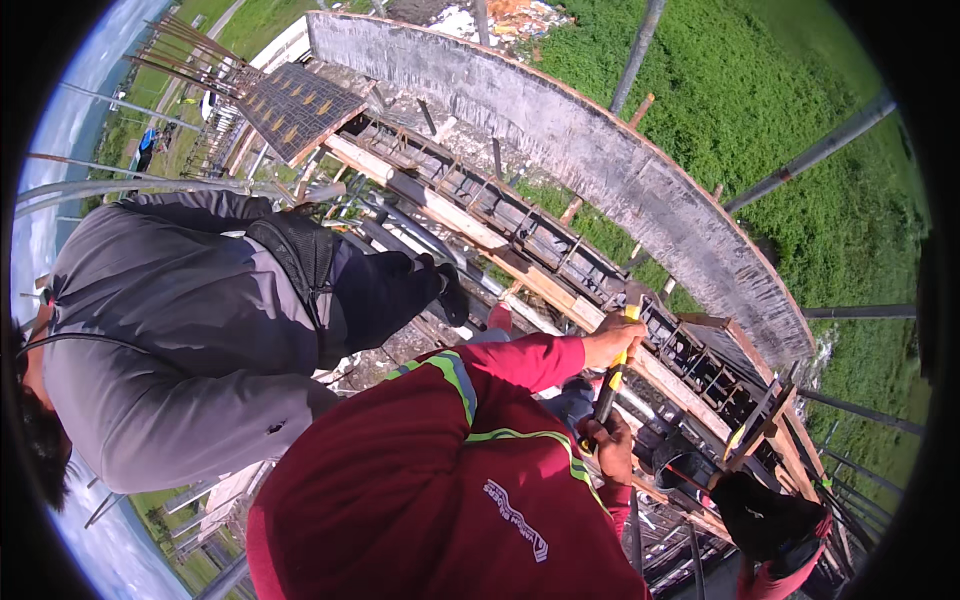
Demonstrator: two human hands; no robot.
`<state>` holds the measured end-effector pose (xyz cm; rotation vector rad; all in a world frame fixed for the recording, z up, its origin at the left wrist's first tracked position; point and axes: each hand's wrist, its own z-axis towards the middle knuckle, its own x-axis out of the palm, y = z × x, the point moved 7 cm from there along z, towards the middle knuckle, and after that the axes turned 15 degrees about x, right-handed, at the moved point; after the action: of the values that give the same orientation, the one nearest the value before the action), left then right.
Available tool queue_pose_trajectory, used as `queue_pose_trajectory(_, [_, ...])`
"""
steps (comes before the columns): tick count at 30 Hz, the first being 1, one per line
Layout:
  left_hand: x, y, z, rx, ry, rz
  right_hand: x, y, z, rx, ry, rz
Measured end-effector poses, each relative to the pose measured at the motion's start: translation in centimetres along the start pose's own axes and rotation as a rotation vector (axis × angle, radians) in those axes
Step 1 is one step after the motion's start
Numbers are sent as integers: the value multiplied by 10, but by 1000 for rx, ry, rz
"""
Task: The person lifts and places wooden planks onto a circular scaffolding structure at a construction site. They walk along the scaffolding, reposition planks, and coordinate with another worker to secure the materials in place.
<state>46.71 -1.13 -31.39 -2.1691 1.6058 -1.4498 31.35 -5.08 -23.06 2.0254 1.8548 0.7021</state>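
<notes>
Both of my hands grip one long yellow-and-black handled tool, which slants across the middle right of the view. My left hand is closed around its upper part, next to a small grey-brown block. Lower down, the dark part sits in the closed fingers of my right hand. I cannot make out what kind of tool it is. My maroon sleeves reach in above a timber-edged formwork channel filled with steel bars. Its pale wooden edge board passes just beyond my left hand.
A co-worker in a grey shirt leans close on my left. Another person in a dark top is at the lower right. A curved grey formwork panel stands beyond the channel. Scaffold pipes cross the grass, and upright steel bars rise far left.
</notes>
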Motion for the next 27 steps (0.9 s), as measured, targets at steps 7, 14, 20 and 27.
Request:
queue_pose_trajectory(7, [-41,-146,-32,338,127,-19,96,108,61,-120,-20,-73])
queue_pose_trajectory(14, [-238,-177,-20,360,-259,384,100,105,107,-28,-41,-266])
queue_pose_trajectory(20, [-368,-139,-67,271,-617,646,31,34,169,-179,-157,-672])
queue_pose_trajectory(27, [-379,-128,-83,286,-718,747,-97,-79,169,233,-417,-809])
